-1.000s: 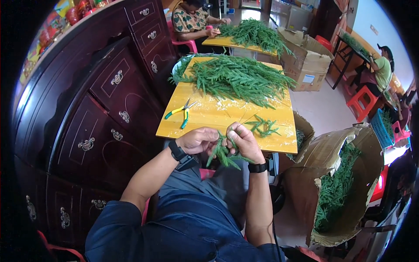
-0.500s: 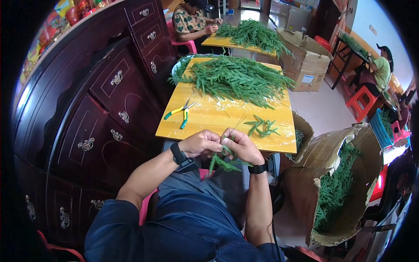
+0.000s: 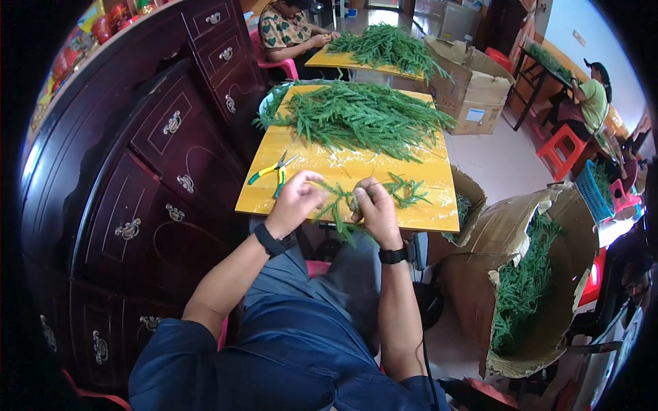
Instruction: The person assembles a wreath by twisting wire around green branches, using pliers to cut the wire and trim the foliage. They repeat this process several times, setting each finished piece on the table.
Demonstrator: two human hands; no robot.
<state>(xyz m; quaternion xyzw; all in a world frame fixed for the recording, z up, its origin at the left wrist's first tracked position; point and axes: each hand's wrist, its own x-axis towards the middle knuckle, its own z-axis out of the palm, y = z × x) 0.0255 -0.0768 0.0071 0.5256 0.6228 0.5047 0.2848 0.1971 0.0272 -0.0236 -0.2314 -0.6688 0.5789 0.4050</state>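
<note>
My right hand (image 3: 375, 211) is closed on a green artificial fern-like sprig (image 3: 337, 214), whose fronds hang down over the front edge of the yellow table (image 3: 439, 214). To its left, my left hand (image 3: 296, 203) has loosely bent fingers set apart, with nothing visible in them. Just beyond it lie pliers (image 3: 281, 166) with yellow and green handles, their jaws pointing away to the right. A small loose green sprig (image 3: 412, 192) rests on the tabletop beside my right hand. Across the far half spreads a big heap of green sprigs (image 3: 363, 118).
At my right stands a torn cardboard box (image 3: 473, 288) holding green sprigs. A dark wooden cabinet (image 3: 130, 185) runs along the left. Ahead, a person (image 3: 291, 38) sits at another table (image 3: 329, 60) with more greenery. A red stool (image 3: 563, 149) stands at the right.
My left hand has let go of the sprig and moved away left, its fingers spreading. My right hand keeps the sprig and has moved slightly up, over the table edge. The view has shifted slightly.
</note>
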